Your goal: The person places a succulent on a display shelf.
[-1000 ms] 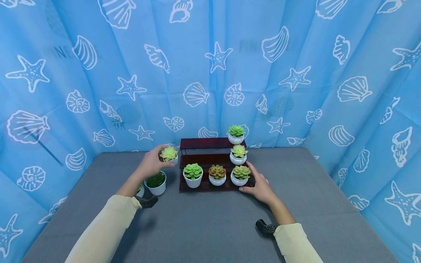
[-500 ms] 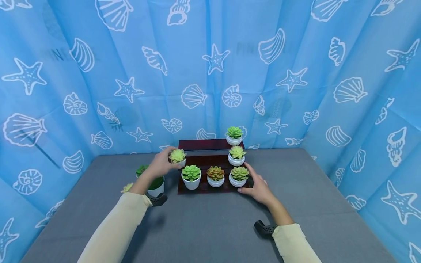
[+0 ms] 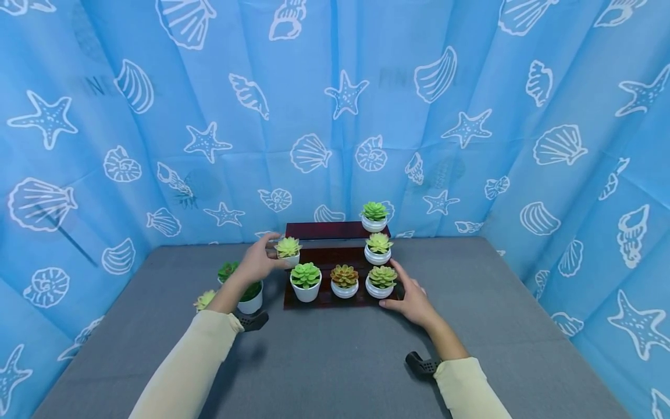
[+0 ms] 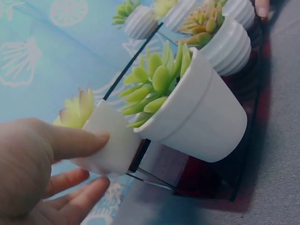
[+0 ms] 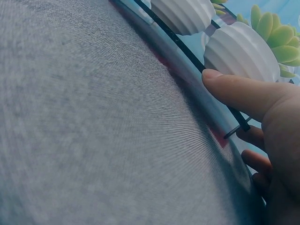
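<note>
A pale yellow-green potted succulent (image 3: 288,251) in a white pot sits at the left end of the middle tier of a dark red stepped shelf (image 3: 327,230). My left hand (image 3: 256,262) is beside it; in the left wrist view the thumb (image 4: 82,143) lies against the pot and other fingers are spread below it. My right hand (image 3: 413,297) holds the shelf's right end, its thumb (image 5: 229,86) on the front edge. Along the bottom tier stand a green succulent (image 3: 306,282), a reddish-brown one (image 3: 344,281) and a yellow-green one (image 3: 380,282).
Above the bottom right pot are a pale succulent (image 3: 378,248) on the middle tier and a green one (image 3: 374,216) on top. Left of the shelf, partly behind my left arm, are a white pot (image 3: 251,302) and other plants (image 3: 204,299). A blue shell-patterned curtain (image 3: 335,116) hangs behind.
My left hand has carried the pale succulent rightward onto the middle tier's left end, and its fingers have loosened around the pot. My right hand stays on the shelf.
</note>
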The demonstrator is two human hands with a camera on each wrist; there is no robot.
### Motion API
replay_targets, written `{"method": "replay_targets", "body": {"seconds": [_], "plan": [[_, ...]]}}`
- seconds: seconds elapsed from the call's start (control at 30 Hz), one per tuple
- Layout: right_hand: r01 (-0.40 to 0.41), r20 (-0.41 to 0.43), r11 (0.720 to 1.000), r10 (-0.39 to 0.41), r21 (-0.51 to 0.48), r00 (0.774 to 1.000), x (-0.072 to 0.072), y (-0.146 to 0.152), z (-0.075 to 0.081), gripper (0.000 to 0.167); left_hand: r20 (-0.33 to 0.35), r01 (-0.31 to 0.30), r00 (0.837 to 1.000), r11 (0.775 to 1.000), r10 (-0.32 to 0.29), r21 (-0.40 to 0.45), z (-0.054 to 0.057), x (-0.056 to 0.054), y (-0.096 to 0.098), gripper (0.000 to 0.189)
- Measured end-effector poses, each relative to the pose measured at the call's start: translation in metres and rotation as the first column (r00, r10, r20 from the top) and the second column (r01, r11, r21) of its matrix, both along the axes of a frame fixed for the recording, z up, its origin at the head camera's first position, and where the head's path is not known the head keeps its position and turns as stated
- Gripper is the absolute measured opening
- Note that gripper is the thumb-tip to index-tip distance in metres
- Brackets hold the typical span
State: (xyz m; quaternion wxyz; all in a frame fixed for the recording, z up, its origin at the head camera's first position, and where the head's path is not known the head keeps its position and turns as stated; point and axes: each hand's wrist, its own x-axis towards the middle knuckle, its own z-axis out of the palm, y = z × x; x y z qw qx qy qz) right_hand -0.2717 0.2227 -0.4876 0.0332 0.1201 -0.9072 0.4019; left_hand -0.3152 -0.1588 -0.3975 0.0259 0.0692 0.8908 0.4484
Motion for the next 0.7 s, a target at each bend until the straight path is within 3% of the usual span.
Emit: {"method": "replay_targets", "body": {"seconds": [0.33,0.7], "plan": [[0.004,0.010,1.000,-0.004,-0.009,1.000,0.001,0.000,0.001,0.102,0.047,-0.063,0.997,0.996,0.066,-0.059,0.010,0.004,-0.003,0.053],[0.000,-0.004,1.000,0.000,-0.013,1.000,0.001,0.000,0.001,0.102,0.040,-0.007,0.999,0.996,0.010,-0.088,0.017,-0.001,0.015,0.050]]}}
